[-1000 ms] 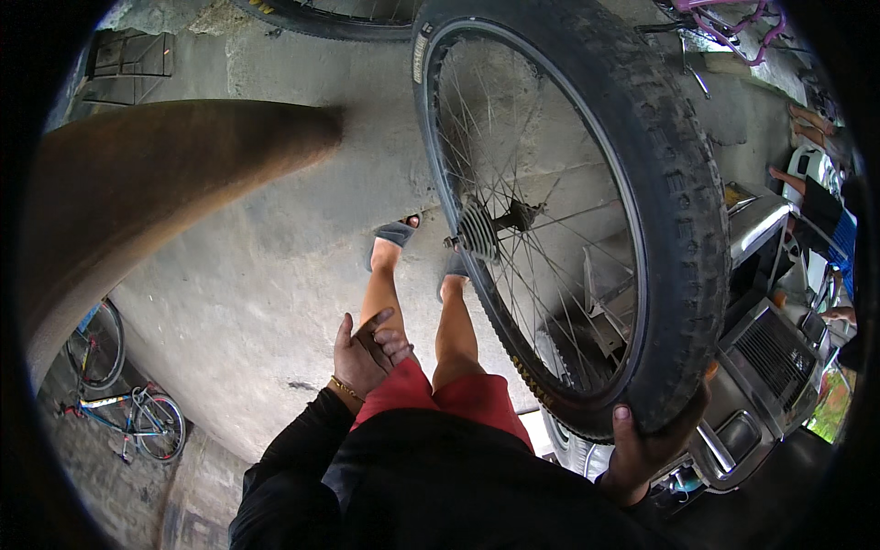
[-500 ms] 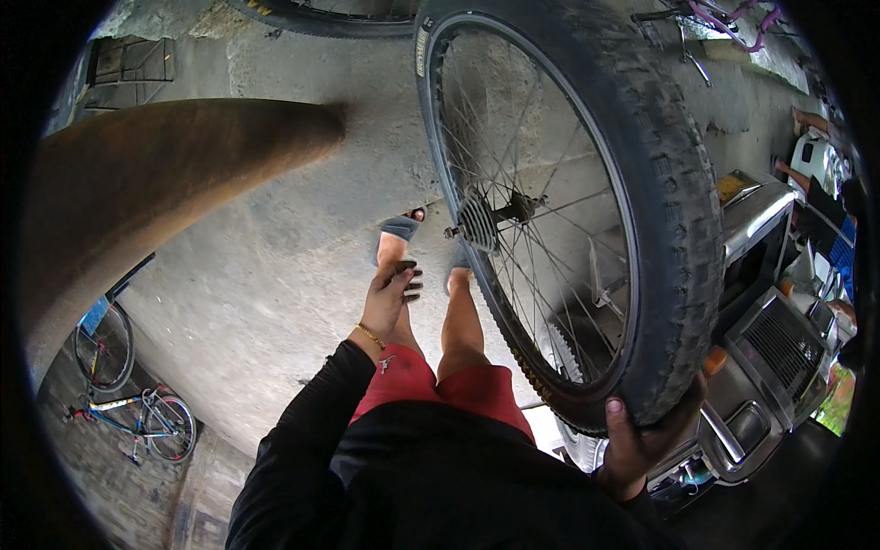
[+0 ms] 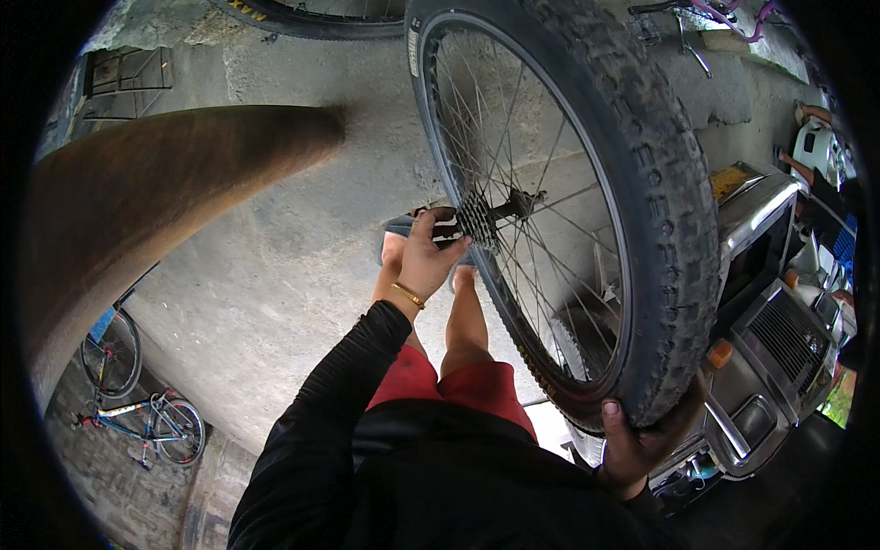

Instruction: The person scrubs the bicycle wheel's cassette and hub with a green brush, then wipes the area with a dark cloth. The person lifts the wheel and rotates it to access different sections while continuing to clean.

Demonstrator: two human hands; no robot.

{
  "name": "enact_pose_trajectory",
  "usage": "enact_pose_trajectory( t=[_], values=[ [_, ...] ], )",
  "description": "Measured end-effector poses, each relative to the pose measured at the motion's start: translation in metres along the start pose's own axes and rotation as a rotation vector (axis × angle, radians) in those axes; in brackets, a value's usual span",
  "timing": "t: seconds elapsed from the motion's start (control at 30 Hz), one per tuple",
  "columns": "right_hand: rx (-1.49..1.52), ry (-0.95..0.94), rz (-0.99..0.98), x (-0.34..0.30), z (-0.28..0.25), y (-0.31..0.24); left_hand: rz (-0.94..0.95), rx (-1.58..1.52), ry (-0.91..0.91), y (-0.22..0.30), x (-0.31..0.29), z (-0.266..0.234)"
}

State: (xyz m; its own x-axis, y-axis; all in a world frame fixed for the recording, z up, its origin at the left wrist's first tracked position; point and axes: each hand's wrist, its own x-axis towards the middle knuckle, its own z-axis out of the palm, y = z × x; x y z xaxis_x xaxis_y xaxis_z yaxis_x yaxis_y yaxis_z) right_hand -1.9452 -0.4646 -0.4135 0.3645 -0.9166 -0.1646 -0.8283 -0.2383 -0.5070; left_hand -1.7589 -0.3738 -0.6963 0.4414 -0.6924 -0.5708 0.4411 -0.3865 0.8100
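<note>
A bicycle wheel (image 3: 646,211) with a knobby black tyre and thin spokes is held up in front of me, to the right of my legs. My right hand (image 3: 637,447) grips the tyre at its near lower edge, thumb on the side facing me. At the hub, my left hand (image 3: 431,255) closes its fingers round the axle end, right beside the cassette (image 3: 477,222) of stacked sprockets. The fingers partly cover the axle tip. The hub (image 3: 518,205) runs from the cassette toward the far side of the wheel.
A thick rusty post (image 3: 183,165) leans in from the left. A blue bicycle (image 3: 137,420) stands at the lower left, another tyre (image 3: 321,26) lies at the top. On the right are a silver vehicle (image 3: 761,367), a purple bicycle frame (image 3: 747,23), and partly visible people.
My left hand has moved up and right from above my legs to the axle end and closed on it. The wheel has turned slightly; my right hand keeps its grip on the tyre.
</note>
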Motion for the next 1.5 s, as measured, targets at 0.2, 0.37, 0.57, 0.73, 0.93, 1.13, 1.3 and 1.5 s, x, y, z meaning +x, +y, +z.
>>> enact_pose_trajectory(
  t=[0.2, 0.37, 0.57, 0.73, 0.93, 1.13, 1.3, 1.5],
  values=[
    [0.028, 0.002, 0.014, 0.003, 0.002, -0.003, 0.037, -0.050, 0.009, -0.008, 0.002, 0.000],
    [-0.029, -0.033, -0.002, 0.005, -0.001, -0.007, 0.073, 0.008, -0.042, -0.011, 0.005, -0.006],
    [-0.015, -0.011, 0.002, 0.005, -0.001, -0.006, -0.033, -0.099, -0.022, -0.019, 0.011, -0.008],
    [-0.014, -0.041, -0.020, 0.007, -0.001, -0.005, -0.528, -0.498, 0.028, 0.005, 0.016, -0.013],
    [0.023, -0.007, -0.014, 0.006, 0.001, -0.002, -0.658, -0.839, -0.015, 0.048, -0.015, -0.013],
    [0.059, -0.033, -0.017, 0.010, -0.001, -0.003, -0.342, -0.363, 0.208, 0.034, -0.001, -0.021],
    [-0.065, -0.008, -0.100, 0.009, -0.002, 0.000, 0.519, 0.062, 0.267, 0.087, 0.005, -0.023],
    [0.119, -0.016, -0.217, 0.046, -0.001, 0.008, 1.537, 0.519, 0.029, 0.252, -0.006, -0.024]
  ],
)
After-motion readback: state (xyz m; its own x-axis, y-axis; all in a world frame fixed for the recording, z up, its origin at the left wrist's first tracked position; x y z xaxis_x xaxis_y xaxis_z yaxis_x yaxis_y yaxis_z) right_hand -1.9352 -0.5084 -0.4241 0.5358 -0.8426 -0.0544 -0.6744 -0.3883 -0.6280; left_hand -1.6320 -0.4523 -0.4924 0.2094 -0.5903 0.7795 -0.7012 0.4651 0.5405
